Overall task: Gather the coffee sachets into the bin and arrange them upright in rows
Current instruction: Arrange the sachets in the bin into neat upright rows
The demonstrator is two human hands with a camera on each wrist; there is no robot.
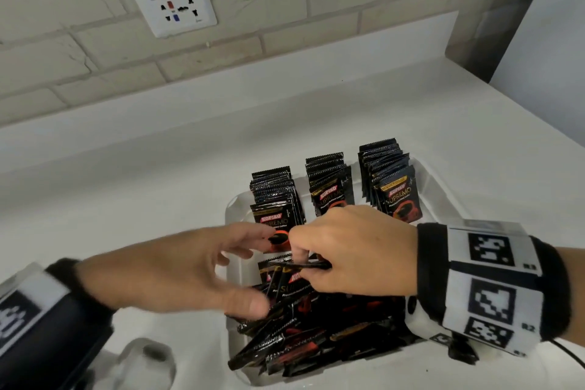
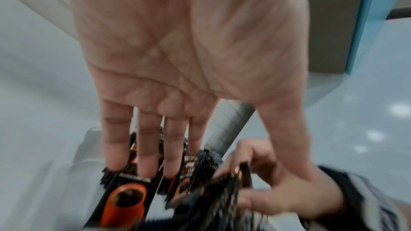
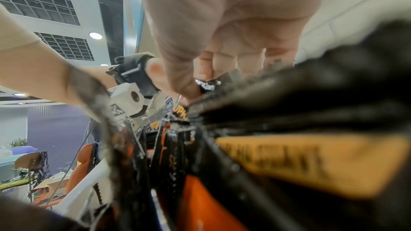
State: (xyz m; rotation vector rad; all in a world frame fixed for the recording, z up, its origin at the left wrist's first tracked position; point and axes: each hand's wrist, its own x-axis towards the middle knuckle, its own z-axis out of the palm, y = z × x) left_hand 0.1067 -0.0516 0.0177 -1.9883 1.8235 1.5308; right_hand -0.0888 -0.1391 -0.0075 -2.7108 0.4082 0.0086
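Observation:
A white bin (image 1: 438,187) on the counter holds black Kopiko sachets. Three upright rows stand at its far side: the left row (image 1: 275,196), the middle row (image 1: 329,187) and the right row (image 1: 389,177). A loose pile (image 1: 316,336) fills the near half. My right hand (image 1: 302,260) pinches a few sachets (image 1: 304,266) just in front of the left row; the pinched sachet edge (image 3: 209,84) shows between thumb and fingers. My left hand (image 1: 240,260) reaches in flat with straight fingers (image 2: 144,164) against the front of the left row, holding nothing.
The bin sits on a white counter (image 1: 126,199) against a brick wall with a socket plate (image 1: 175,11). A clear glass object (image 1: 148,361) stands at the counter's near left, beside my left wrist. The counter's right edge runs past the bin.

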